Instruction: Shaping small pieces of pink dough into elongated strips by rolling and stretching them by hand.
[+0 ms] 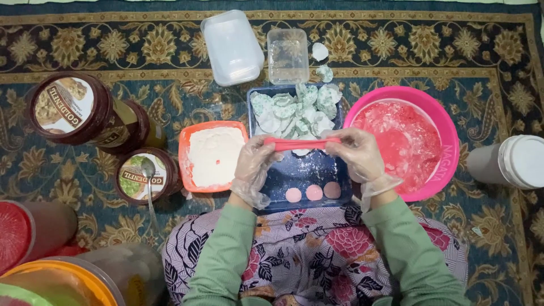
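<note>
We are stretching a pink dough strip (pixel 302 144) between left hand (pixel 255 164) and right hand (pixel 357 156) | fingers pinching each end | blue tray (pixel 309 170) lying under fingertips | risk: overpulling is likely tearing the strip mid-span

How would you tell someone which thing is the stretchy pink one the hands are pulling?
Find the dark blue tray in the middle of the patterned carpet, beside the big pink bowl. Just above it, the gloved left hand and right hand hold a pink dough strip by its ends. Unlike the three round pink pieces and the green-and-white lumps in the tray, it is long, thin and lifted up.
</note>
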